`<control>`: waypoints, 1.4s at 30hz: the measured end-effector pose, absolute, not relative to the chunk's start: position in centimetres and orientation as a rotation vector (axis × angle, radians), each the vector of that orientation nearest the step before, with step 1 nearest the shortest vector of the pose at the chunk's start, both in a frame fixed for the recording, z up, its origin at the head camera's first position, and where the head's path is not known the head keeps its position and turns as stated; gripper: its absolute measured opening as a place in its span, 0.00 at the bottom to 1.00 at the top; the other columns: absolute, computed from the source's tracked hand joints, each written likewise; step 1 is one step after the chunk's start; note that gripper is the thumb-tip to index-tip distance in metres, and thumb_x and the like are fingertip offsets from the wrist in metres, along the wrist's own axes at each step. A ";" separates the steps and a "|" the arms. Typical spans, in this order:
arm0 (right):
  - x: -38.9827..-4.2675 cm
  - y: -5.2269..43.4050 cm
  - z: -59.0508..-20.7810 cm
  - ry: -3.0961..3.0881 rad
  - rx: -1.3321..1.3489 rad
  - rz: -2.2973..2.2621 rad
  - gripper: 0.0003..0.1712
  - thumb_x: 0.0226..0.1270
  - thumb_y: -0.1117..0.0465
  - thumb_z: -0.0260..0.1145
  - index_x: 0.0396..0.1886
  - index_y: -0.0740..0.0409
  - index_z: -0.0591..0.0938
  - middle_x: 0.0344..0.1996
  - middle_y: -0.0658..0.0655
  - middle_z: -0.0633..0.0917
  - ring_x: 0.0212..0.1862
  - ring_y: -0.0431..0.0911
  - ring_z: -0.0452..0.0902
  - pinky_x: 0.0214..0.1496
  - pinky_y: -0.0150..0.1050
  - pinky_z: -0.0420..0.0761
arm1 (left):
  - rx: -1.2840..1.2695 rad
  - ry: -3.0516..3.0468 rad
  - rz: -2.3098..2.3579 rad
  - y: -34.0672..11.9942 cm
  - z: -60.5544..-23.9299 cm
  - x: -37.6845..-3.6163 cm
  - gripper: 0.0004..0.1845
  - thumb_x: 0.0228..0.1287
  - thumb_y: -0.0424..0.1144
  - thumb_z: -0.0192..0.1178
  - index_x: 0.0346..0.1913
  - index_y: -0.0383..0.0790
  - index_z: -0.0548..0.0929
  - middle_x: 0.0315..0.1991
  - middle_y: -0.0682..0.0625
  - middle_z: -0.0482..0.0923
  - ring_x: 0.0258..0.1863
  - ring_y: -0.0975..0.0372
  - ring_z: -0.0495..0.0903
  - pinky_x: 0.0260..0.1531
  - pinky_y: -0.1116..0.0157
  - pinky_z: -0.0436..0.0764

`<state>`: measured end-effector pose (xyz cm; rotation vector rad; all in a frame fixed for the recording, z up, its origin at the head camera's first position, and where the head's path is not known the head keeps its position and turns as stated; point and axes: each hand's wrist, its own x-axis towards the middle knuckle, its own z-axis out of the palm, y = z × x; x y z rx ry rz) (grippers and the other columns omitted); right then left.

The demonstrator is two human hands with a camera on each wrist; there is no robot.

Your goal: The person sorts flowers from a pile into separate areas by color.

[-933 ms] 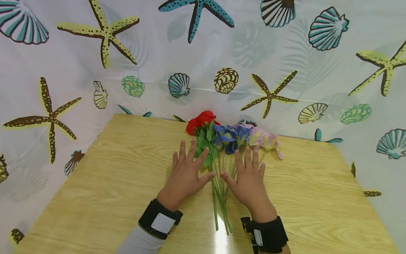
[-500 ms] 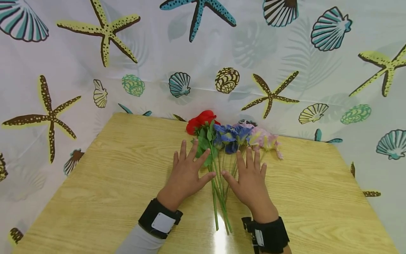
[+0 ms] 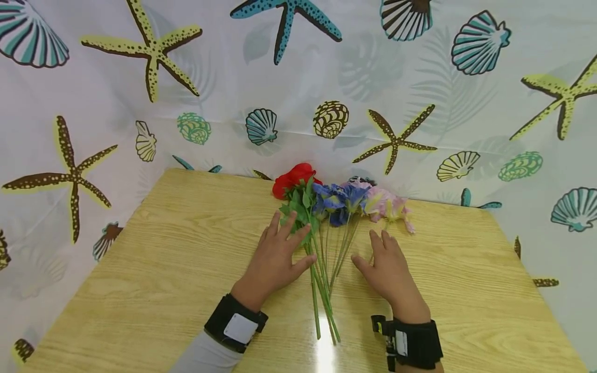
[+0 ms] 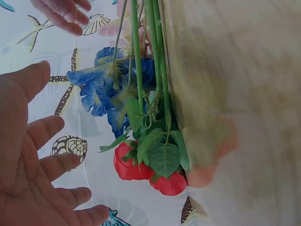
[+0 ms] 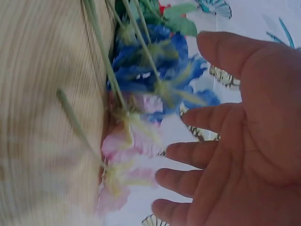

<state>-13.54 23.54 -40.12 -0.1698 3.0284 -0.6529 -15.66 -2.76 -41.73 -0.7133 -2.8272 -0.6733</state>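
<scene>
A bunch of artificial flowers lies on the table, stems pointing toward me: red roses (image 3: 294, 180) on the left, blue flowers (image 3: 339, 199) in the middle, pink flowers (image 3: 387, 203) on the right. Their green stems (image 3: 322, 290) cross near the lower end. My left hand (image 3: 275, 259), fingers spread, is just left of the stems, its fingertips by the rose leaves (image 4: 164, 159). To the right of the stems, my right hand (image 3: 392, 269) hovers below the pink flowers with fingers extended. Both palms hold nothing in the wrist views, and the roses (image 4: 169, 182) are apart from the left fingers.
The wooden table (image 3: 186, 248) extends to both sides of the flowers. A white cloth (image 3: 298, 93) printed with starfish and shells hangs behind it and along both sides. Black straps are on both wrists, and light glares on the table near the stem ends.
My right hand has moved right and slightly down, away from the stems, uncovering more of them. The left hand has barely shifted. The flowers lie as before.
</scene>
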 end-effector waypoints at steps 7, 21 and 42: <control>-13.5 26.5 -40.7 2.866 -0.030 -0.686 0.45 0.76 0.47 0.57 0.75 0.75 0.53 0.71 0.82 0.51 0.71 0.76 0.43 0.68 0.69 0.52 | -0.785 -2.778 -0.649 -2.2 -42.0 -15.8 0.36 0.68 0.60 0.59 0.74 0.50 0.68 0.77 0.41 0.54 0.76 0.38 0.44 0.67 0.39 0.58; -13.3 29.0 -42.2 2.801 0.060 -0.685 0.36 0.74 0.57 0.55 0.70 0.79 0.61 0.68 0.82 0.59 0.69 0.75 0.52 0.67 0.67 0.59 | -1.142 -2.709 -0.366 1.7 -41.9 -14.9 0.34 0.68 0.63 0.57 0.72 0.52 0.71 0.75 0.42 0.57 0.76 0.43 0.48 0.67 0.42 0.60; -13.1 29.8 -43.0 2.851 0.027 -0.506 0.40 0.69 0.48 0.65 0.73 0.66 0.65 0.71 0.78 0.57 0.70 0.76 0.48 0.56 0.78 0.60 | -1.502 -2.659 0.339 9.8 -44.3 -19.8 0.27 0.78 0.58 0.45 0.76 0.65 0.63 0.76 0.48 0.55 0.76 0.48 0.51 0.69 0.43 0.58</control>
